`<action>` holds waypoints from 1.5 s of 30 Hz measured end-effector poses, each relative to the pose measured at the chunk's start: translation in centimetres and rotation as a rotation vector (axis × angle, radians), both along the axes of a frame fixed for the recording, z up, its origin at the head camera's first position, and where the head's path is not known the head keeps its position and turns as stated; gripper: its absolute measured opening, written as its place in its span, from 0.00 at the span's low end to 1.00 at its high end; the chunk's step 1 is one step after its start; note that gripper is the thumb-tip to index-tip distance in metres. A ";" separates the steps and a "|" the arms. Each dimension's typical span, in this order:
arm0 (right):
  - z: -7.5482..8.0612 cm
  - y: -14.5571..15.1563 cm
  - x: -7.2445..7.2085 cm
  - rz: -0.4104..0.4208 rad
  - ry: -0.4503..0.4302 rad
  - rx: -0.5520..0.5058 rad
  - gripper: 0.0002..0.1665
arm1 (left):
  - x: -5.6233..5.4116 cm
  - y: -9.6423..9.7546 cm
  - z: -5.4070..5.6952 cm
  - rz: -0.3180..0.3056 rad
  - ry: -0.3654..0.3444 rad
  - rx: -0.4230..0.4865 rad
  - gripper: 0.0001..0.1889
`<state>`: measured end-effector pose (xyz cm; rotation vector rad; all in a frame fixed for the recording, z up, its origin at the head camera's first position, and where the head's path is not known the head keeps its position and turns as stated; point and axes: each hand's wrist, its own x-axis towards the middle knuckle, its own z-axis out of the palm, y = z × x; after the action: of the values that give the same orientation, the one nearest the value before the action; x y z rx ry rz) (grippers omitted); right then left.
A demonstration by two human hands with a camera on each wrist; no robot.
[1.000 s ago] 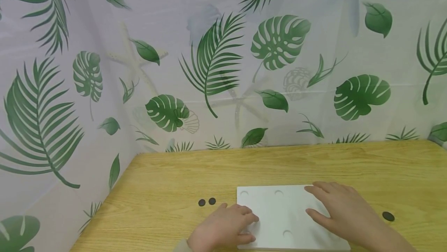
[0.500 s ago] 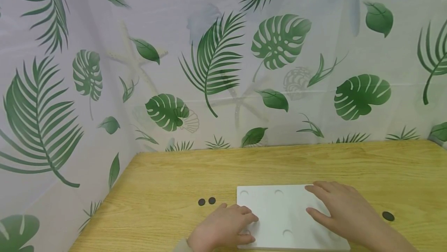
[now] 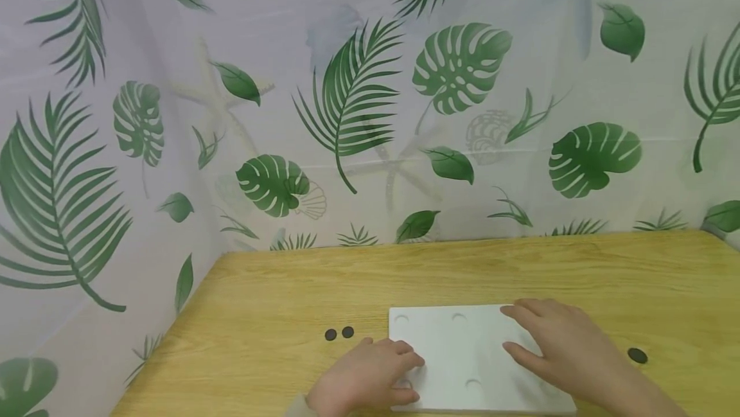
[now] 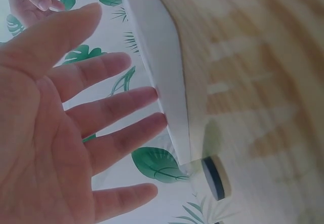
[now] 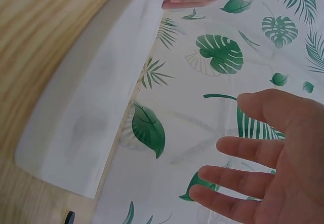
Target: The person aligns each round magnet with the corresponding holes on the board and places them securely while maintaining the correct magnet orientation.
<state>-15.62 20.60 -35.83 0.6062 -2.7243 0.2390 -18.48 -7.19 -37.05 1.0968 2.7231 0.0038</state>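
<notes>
A white rectangular board [image 3: 451, 346] with shallow round recesses lies flat near the front of the table. My left hand [image 3: 370, 372] is at its left side, fingers spread and loosely bent. In the left wrist view, two fingertips of that hand [image 4: 91, 117] appear at the edge of the board [image 4: 162, 72]; I cannot tell whether they touch it. My right hand [image 3: 566, 346] hovers over the board's right side, its fingers relaxed. Nothing is between the fingers of the right hand [image 5: 263, 163], which stand apart from the board [image 5: 86, 112] in the right wrist view.
Two small black discs, a left one [image 3: 331, 335] and a right one [image 3: 348, 332], lie left of the board. Another black disc [image 3: 638, 355] lies right of it, beyond the right hand. Leaf-patterned cloth [image 3: 370, 102] rises behind the wooden table [image 3: 289, 282] and along its left side.
The head view has shifted very slightly. Both hands, the board and the discs keep their places relative to one another.
</notes>
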 end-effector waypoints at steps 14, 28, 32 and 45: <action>0.6 0.0 0.0 0.007 0.020 -0.024 0.21 | -0.2 -0.1 0.1 -0.010 -0.029 0.011 0.20; 0.6 2.6 -0.1 -0.045 -0.070 -0.018 0.23 | 0.0 -0.2 0.1 -0.019 -0.028 0.027 0.20; 0.6 3.7 -0.1 -0.069 -0.102 -0.003 0.23 | 0.1 -0.2 0.1 -0.012 -0.032 0.028 0.20; 1.0 6.1 0.0 -0.109 -0.116 0.118 0.23 | 0.0 0.0 0.1 -0.021 -0.025 0.012 0.20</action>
<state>-15.62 26.70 -34.78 0.4864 -2.8886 0.0895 -18.49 -7.15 -36.90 1.1216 2.6929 0.0296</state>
